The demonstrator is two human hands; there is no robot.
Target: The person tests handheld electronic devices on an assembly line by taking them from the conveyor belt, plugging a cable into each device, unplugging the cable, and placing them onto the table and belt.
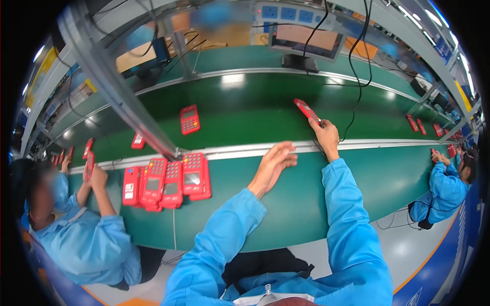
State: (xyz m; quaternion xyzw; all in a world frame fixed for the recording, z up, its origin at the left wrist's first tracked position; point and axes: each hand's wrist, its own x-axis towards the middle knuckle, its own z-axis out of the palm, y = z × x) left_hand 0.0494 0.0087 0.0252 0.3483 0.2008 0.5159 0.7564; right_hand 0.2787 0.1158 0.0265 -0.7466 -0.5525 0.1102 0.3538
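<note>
My right hand (pixel 327 136) reaches out over the green belt and grips the near end of a red payment terminal (pixel 307 110), which slants away to the upper left. A thin black cable hangs down beside that hand. My left hand (pixel 274 167) is at the belt's near metal edge with its fingers stretched apart and nothing in them. To its left, several red payment terminals (pixel 193 170) lie in overlapping stacks on the green table (pixel 240 214). Another red terminal (pixel 189 120) lies alone on the belt.
A metal post (pixel 120 86) rises at the left, beside the stacks. A co-worker (pixel 87 239) at the left holds a red terminal; another co-worker (pixel 441 183) sits far right. A monitor (pixel 305 43) stands beyond the belt (pixel 245 109). Black cables (pixel 360 76) dangle from above.
</note>
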